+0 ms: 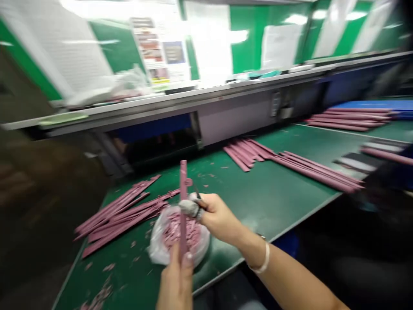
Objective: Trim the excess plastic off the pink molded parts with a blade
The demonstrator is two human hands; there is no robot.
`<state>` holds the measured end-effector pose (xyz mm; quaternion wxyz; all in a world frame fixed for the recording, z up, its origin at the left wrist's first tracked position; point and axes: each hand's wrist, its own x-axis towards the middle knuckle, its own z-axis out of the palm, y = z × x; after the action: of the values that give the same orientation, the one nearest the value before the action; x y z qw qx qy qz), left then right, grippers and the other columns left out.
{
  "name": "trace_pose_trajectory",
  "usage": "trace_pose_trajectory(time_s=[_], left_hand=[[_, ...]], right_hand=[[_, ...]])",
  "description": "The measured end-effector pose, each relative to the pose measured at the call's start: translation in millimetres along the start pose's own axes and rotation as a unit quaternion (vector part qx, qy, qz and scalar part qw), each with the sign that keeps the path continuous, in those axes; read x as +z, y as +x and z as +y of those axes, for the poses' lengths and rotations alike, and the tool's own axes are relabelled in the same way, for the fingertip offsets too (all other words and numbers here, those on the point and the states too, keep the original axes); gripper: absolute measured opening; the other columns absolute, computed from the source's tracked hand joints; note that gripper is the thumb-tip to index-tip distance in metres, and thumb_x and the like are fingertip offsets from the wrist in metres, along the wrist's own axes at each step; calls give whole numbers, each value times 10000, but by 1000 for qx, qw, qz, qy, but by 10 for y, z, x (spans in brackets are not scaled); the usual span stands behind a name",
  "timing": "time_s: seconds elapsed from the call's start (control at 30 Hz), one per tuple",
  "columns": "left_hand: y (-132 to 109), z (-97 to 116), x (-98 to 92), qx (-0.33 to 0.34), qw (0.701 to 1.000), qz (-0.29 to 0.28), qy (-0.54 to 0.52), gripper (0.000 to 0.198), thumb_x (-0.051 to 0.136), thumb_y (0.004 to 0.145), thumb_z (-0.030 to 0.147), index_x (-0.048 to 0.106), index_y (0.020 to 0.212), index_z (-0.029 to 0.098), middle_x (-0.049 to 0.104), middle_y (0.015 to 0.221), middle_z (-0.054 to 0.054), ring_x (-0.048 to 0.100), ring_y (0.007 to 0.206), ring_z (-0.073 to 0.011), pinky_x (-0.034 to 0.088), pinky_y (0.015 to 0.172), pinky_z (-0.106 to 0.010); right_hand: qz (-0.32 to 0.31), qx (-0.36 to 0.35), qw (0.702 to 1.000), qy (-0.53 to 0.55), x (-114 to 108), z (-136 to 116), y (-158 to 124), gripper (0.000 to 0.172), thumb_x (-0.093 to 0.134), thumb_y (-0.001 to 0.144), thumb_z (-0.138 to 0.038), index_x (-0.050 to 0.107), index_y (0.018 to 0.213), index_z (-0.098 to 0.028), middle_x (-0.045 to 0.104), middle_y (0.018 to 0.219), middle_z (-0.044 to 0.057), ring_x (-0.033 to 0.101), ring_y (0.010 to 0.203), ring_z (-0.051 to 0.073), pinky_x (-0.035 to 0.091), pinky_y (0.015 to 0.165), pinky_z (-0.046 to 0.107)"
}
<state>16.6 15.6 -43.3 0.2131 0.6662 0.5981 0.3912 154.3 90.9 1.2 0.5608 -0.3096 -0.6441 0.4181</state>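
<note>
My left hand (176,284) at the bottom of the view is shut on a long, pink molded plastic strip (183,206), which stands nearly upright with a small tab on its side. My right hand (216,217) comes in from the right, with grey finger covers on its fingertips. It pinches a small dark-bladed knife (197,194) right beside the strip. Under both hands lies a clear plastic bag (157,245) holding pink scraps (180,234). A loose heap of pink strips (119,219) lies to the left of the bag.
The green work mat (258,206) is scattered with pink bits. Bundles of pink strips (258,157) lie farther along, with more (348,119) near a blue board (374,105). A white-edged shelf (193,99) runs behind. A dark blurred shape (387,185) covers the right edge.
</note>
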Motion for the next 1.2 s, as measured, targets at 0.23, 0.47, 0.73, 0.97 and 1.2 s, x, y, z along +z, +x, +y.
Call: trace_pose_trajectory(time_s=[0.23, 0.47, 0.73, 0.97, 1.2], left_hand=[[-320, -248, -119, -128, 954, 41, -266, 383, 533, 839, 563, 623, 938, 204, 508, 577, 14, 442, 441, -127, 338, 418, -223], [-58, -123, -499, -47, 886, 166, -430, 338, 417, 924, 475, 589, 872, 188, 401, 558, 54, 295, 397, -62, 257, 375, -179], [120, 221, -505, 105, 870, 268, -401, 563, 442, 798, 727, 591, 769, 184, 379, 451, 63, 287, 345, -88, 220, 342, -222], [103, 193, -478, 133, 882, 274, -359, 567, 479, 774, 732, 610, 775, 180, 389, 437, 60, 302, 342, -96, 222, 348, -237], [97, 195, -456, 119, 892, 228, -373, 520, 411, 871, 649, 616, 829, 173, 372, 476, 54, 310, 368, -93, 234, 365, -229]], right_hand=[[-97, 11, 908, -407, 27, 77, -377, 208, 427, 903, -179, 607, 1007, -190, 630, 754, 32, 561, 674, 165, 387, 606, 242], [-220, 39, 797, -561, -25, -54, -515, 376, 386, 714, 3, 542, 1000, -184, 636, 836, 43, 584, 707, 187, 322, 580, 258], [-293, -26, 806, -513, 282, -411, -794, 228, 451, 678, -35, 520, 833, -186, 578, 806, 51, 521, 605, 171, 195, 501, 277], [-300, -16, 795, -527, 349, -381, -708, 202, 477, 693, -40, 582, 793, -181, 585, 754, 60, 537, 552, 178, 174, 471, 288], [-276, 16, 786, -553, 353, -338, -627, 199, 475, 729, -46, 612, 802, -170, 595, 783, 76, 560, 584, 177, 246, 476, 271]])
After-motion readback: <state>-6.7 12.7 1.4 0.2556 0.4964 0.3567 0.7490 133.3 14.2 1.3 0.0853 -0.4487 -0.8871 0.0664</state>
